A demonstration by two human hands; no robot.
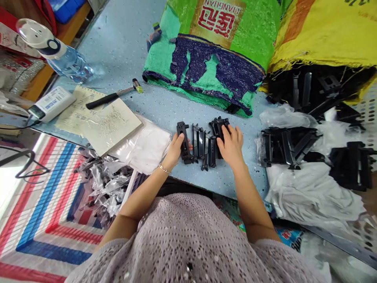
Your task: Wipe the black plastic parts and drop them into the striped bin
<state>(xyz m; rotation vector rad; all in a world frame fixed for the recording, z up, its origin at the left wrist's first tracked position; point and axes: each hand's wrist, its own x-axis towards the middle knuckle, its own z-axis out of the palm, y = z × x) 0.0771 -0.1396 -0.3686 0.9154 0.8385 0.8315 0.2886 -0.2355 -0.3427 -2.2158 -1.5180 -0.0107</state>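
My left hand (174, 151) is closed round a long black plastic part (184, 143), thumb on top and fingertips showing at its right side. My right hand (233, 146) rests on a group of black plastic parts (218, 125), its thumb and index finger against them and the other fingers curved above the table. Between my hands several narrow black clip-like pieces (203, 145) lie side by side, roughly parallel. Their exact kind does not show. The undersides of the parts under my right hand are hidden.
A hammer (110, 97) lies by a pale board (113, 125) and clear plastic bags (147, 143) on the left. A water bottle (69, 61) stands behind. A green sack (212, 59) lies ahead; more black parts (287, 145) and a yellow sack (332, 35) are right.
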